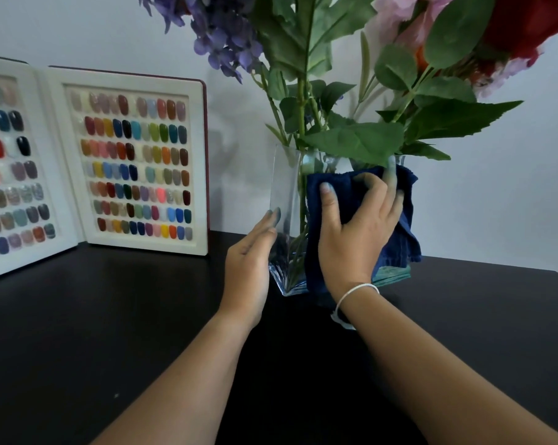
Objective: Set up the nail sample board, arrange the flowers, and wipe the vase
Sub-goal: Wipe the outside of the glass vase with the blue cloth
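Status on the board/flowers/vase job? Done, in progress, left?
Done: the nail sample board stands open and upright at the back of the black table; the flowers sit in the glass vase.
In hand: the right hand holds a dark blue cloth against the vase's front, and the left hand steadies its left side with straight fingers.
Left: finishing the wipe. Which faces are already wiped cannot be told.

Soft, dim, even light cast faint shadows on the wall (232,149); the edges bowed; the upper flowers (220,33) were blurred
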